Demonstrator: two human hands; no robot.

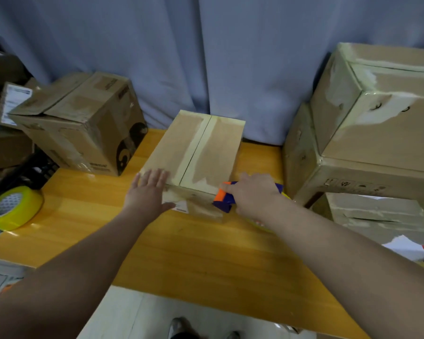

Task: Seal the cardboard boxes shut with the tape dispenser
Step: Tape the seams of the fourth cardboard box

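- The glossy orange-yellow wooden table [206, 253] fills the middle and lower frame.
- A stack of large tape-patched cardboard cartons [377, 133] stands at the right edge, and a brown printed carton with loose flaps [83, 133] sits at upper left.
- The flat rectangular brown cardboard box [198, 152] lies at frame centre on the table, with pale tape already along its top centre seam. It looks light and fairly stiff, likely to slide on the glossy wood, so pressing down on a near corner should steady it.
- A yellow roll of packing tape [12, 207] rests at the left edge.
- The left hand [148, 189] lies flat with fingers straight on the box's near-left corner, thumb against the front face, arm stretched forward.
- The right hand [252, 194] curls round the purple and orange plastic tape dispenser [224, 199], held at the box's near-right corner.
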